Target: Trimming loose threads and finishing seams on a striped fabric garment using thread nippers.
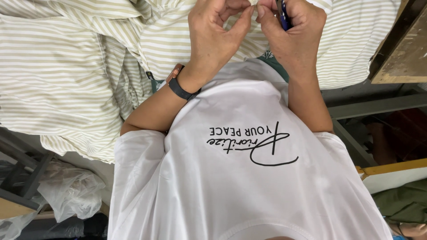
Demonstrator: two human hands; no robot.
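My left hand (216, 33) and my right hand (291, 35) meet at the top edge of the view, fingertips pinched together on a small bit of the cream and beige striped fabric (66, 66). My right hand also holds a dark blue pen-like tool (283, 15) against its palm. A dark band with a copper-coloured piece (179, 85) sits on my left wrist. The striped fabric lies spread in folds over the surface in front of me. My white printed T-shirt (240, 178) fills the lower middle of the view.
A worn wooden board (402, 53) stands at the upper right. Clear plastic bags (66, 191) lie at the lower left beside a grey metal frame (22, 178). Green cloth (404, 202) and a yellow-edged box (391, 171) sit at the lower right.
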